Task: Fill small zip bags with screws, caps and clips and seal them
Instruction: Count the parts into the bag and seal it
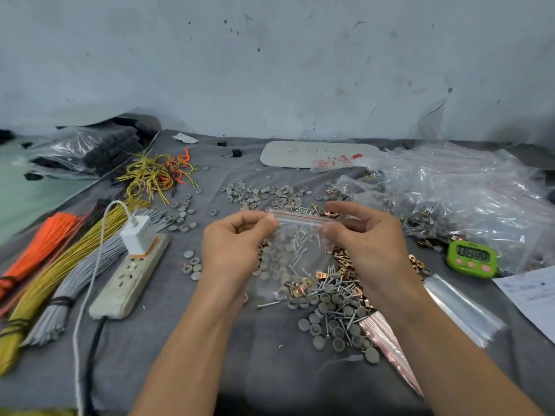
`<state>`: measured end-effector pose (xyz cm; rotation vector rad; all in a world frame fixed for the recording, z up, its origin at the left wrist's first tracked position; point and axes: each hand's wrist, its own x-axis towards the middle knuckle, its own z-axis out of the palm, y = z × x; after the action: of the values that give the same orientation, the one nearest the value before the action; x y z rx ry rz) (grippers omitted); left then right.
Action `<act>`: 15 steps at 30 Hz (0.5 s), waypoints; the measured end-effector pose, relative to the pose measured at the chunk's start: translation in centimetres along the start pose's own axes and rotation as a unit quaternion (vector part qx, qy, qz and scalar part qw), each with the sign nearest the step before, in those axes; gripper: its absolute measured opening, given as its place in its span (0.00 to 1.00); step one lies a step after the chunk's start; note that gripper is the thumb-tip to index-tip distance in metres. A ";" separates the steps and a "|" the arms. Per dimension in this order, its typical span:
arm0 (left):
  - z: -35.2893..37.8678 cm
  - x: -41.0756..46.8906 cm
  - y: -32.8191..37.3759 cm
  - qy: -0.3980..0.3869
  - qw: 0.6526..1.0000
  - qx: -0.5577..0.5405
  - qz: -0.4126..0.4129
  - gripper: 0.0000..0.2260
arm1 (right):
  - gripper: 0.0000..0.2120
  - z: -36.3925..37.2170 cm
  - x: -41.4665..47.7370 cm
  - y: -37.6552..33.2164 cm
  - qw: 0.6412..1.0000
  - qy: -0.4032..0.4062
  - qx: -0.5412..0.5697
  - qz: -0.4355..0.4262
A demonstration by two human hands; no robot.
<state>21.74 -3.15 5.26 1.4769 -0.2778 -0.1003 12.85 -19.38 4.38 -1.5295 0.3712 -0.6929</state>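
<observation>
A small clear zip bag (295, 241) with a red strip along its top hangs between my hands above the grey cloth. My left hand (232, 250) pinches its top left corner and my right hand (365, 238) pinches the top right end of the zip. Screws, grey caps and a few copper clips show through the plastic. Below it lies a loose heap of screws (335, 291), grey caps (339, 328) and copper clips (348, 259). More caps (261, 193) are spread further back.
A pile of filled zip bags (459, 193) sits at the right, with a green timer (471, 258) in front of it. A stack of empty bags (390, 352) lies under my right forearm. A power strip (129, 277) with charger and wire bundles (60, 265) occupy the left.
</observation>
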 end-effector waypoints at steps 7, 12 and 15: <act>0.8 0.4 -1.1 0.003 1.000 0.010 -0.004 0.06 | 0.14 0.0 0.8 0.5 0.998 0.026 0.055 0.031; 0.4 0.3 -1.5 -0.089 0.995 -0.023 -0.029 0.02 | 0.16 0.7 0.9 0.8 0.998 0.014 0.057 0.025; 0.4 0.1 -1.7 -0.094 0.994 -0.037 -0.042 0.03 | 0.16 1.2 0.7 1.1 0.999 -0.009 0.043 0.026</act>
<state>21.92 -3.69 3.60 1.4075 -0.3596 -0.3161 14.34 -19.01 3.47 -1.4386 0.3613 -0.6451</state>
